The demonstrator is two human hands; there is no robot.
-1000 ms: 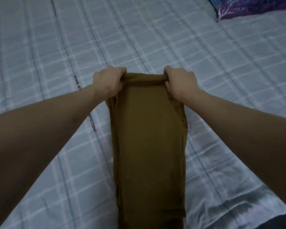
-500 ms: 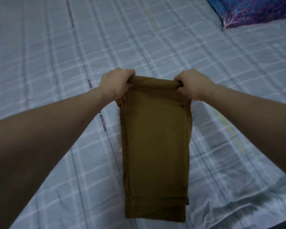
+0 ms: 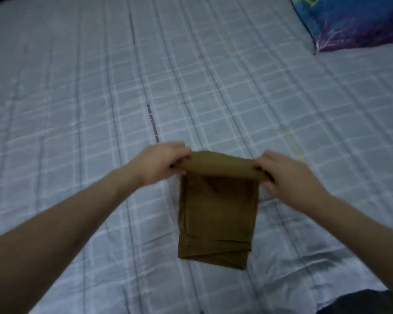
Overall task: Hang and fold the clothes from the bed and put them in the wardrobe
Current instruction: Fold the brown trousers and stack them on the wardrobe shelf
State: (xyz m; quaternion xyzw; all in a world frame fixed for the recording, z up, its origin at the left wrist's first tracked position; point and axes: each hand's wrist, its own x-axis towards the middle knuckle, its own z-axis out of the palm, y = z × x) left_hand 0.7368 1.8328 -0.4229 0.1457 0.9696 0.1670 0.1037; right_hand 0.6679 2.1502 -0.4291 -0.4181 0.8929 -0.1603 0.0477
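A brown garment, folded into a narrow strip, hangs in front of me above the bed. Its top edge is rolled over between my two hands and its lower end is doubled up, hovering just over the sheet. My left hand grips the top left corner. My right hand grips the top right corner. Both fists are closed around the cloth, held level with each other.
The bed is covered by a pale blue-grey checked sheet that fills almost the whole view. A blue and purple patterned pillow lies at the far right corner. Something dark shows at the bottom right edge.
Both hands have raised the brown garment and carried it away from me, so its lower end has come into view and now hangs short. The grip on both corners has stayed.
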